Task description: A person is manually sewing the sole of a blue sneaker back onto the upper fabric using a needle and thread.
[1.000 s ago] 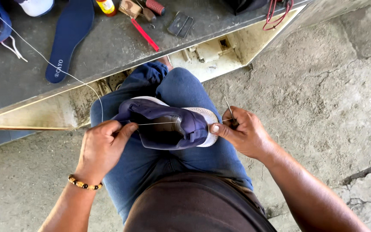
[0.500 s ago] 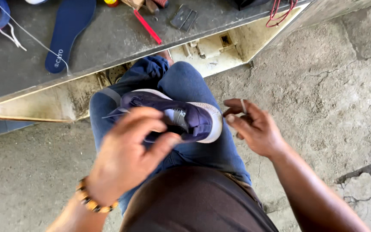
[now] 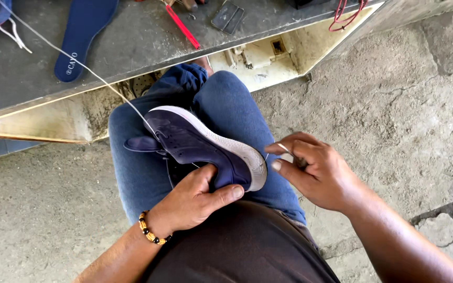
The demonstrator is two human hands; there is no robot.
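Navy blue is the colour of the shoe (image 3: pixel 200 149) that I take as my landmark; it lies on its side on my lap, on the blue jeans (image 3: pixel 237 105), with its white sole turned up and to the right. Nearest to me, my left hand (image 3: pixel 192 202) has its grip clamped on the end of the shoe closest to my body, thumb on the upper, fingers below it. A bead bracelet (image 3: pixel 149 230) sits on that wrist. Just right of the shoe, my right hand (image 3: pixel 315 175) has its grip pinched together on something small and thin, which I cannot make out. A white thread (image 3: pixel 79 63) runs from the upper of the shoe up and left, across the grey desk (image 3: pixel 148 36). Beyond the shoe, on the desk, lie a blue insole (image 3: pixel 82 36), a red tool (image 3: pixel 183 26) and a dark flat piece (image 3: pixel 228 15).
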